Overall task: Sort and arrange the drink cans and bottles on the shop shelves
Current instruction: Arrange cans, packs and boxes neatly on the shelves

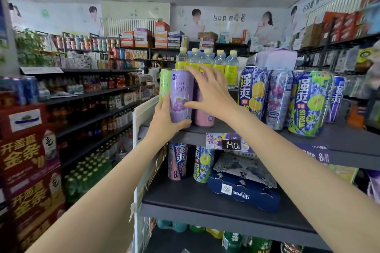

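Note:
A tall purple grape can [181, 94] stands near the left end of the top shelf [339, 139]. My left hand [167, 118] is wrapped around its lower part. A green can [165, 86] stands just left of it and a pink can [203, 115] just right. My right hand [209, 92] hovers in front of the pink can with fingers spread, thumb touching the purple can's side. Behind them is a row of clear bottles with yellow labels [207, 61]. Several blue cans [308, 102] stand to the right.
The shelf below holds two tall cans [190, 162], a blue carton tray [244, 193] and a grey pack. A price tag [228, 144] hangs on the top shelf's edge. Stacked red cartons [26, 170] and a long drinks aisle lie to the left.

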A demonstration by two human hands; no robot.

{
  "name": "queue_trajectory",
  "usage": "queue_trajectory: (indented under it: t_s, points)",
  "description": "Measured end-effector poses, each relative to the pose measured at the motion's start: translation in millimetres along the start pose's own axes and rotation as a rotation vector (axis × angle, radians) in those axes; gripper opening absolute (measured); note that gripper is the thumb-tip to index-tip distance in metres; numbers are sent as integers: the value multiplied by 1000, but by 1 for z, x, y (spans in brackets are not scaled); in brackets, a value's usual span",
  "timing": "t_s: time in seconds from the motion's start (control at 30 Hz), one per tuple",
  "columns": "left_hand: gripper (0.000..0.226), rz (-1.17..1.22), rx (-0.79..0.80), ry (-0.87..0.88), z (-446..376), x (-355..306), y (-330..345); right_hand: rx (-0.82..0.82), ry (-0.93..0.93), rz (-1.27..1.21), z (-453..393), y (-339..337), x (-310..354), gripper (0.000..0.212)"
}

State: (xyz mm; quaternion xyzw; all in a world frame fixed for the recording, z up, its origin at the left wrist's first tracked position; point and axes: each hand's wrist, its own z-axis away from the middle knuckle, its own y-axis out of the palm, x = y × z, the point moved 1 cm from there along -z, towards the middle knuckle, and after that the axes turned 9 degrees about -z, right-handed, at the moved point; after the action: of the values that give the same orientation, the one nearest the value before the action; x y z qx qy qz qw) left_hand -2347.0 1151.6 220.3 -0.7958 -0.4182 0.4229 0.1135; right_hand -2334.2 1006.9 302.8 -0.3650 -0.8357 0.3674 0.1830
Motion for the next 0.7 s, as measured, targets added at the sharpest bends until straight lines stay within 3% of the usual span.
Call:
queue_trajectory:
  t_s: [0.13,0.27,0.7]
  points:
    - [84,108,-21,-33,-2,1,-2,0,123,-89,11,4,-10,104]
    - [86,127,29,-82,0,-4,-7,1,224,-324,21,17,-17,112]
    - [79,69,89,-151,-13,-5,-7,-30,268,-385,28,24,-14,113]
